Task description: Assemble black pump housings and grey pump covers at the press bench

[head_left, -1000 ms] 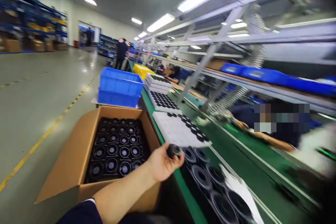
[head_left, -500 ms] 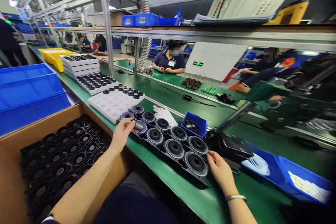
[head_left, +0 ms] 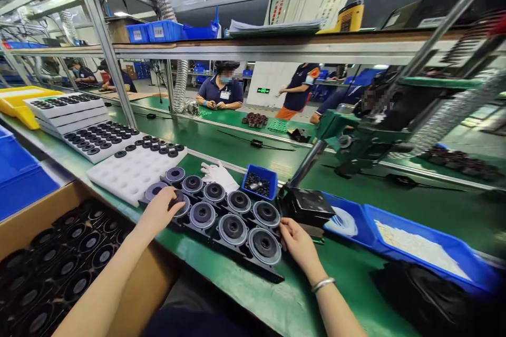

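A long black tray (head_left: 221, 247) lies slantwise on the green bench, holding two rows of round speaker parts (head_left: 232, 229) with clear rims and dark centres. Over a part near its left end, my left hand (head_left: 160, 213) is closed on a black ring (head_left: 177, 197), partly hidden by the fingers. My right hand (head_left: 298, 242) has its thumb and fingers closed at the tray's right end, beside the last parts. Behind the tray's left end lies a white foam tray (head_left: 130, 176) with black rings along its far side.
A white glove (head_left: 219, 176) and a blue bin of small black parts (head_left: 261, 181) sit behind the tray. A black fixture (head_left: 308, 205) and blue bins (head_left: 419, 245) stand right. A cardboard box (head_left: 150, 268) of speaker parts is at left. Several people work across the bench.
The view has swung right, so the bench things appear farther left. My left hand has turned palm-down over the part, and the silvery cylinder by its fingers no longer shows. My right hand stays at the tray's end.
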Demonstrator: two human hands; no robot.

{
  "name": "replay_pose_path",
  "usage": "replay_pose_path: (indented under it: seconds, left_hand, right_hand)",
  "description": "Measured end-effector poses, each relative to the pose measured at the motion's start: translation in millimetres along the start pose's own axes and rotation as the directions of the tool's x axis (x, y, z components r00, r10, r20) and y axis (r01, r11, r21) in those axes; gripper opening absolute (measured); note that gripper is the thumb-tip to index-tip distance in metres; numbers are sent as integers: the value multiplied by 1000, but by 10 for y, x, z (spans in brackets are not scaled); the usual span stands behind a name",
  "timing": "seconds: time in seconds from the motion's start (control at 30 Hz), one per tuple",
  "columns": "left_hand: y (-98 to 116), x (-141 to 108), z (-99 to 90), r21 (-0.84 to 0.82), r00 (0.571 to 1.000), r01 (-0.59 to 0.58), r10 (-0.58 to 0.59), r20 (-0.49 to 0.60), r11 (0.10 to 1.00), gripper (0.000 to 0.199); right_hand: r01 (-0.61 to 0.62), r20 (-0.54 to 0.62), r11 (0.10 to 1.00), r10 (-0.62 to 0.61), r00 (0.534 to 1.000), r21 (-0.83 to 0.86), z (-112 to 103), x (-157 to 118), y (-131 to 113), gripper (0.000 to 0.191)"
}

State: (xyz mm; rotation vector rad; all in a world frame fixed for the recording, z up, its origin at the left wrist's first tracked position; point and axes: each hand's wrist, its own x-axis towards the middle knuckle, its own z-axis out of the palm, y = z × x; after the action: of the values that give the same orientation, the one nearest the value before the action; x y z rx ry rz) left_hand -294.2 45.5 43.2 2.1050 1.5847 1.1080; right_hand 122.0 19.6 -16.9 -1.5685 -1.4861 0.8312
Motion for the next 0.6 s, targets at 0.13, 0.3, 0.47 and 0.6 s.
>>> replay_pose_path:
  seconds: [0.13,0.3,0.47,0.6]
  left_hand:
    - [73,6,-12,97,993,-104,97,68,990,25]
    - [56,-275,-269,305,995,-84,93,-17,949,43]
    - [-496,-1281,-622,480,975,222,-188,-120,848,72]
    - [-876,-2330,-806,616,757,498,-653,35,610,87]
  right_hand:
    - [6,-8,1000,-6,1000,-6,0,-23,-5,36]
    - [5,-13,1000,-5,1000,-9,-11,-31,-34,36]
    - [18,-18,999,-19,1000,-31,-30,-42,-18,40]
    - [35,-109,992,-48,993,-117,-57,-27,109,46]
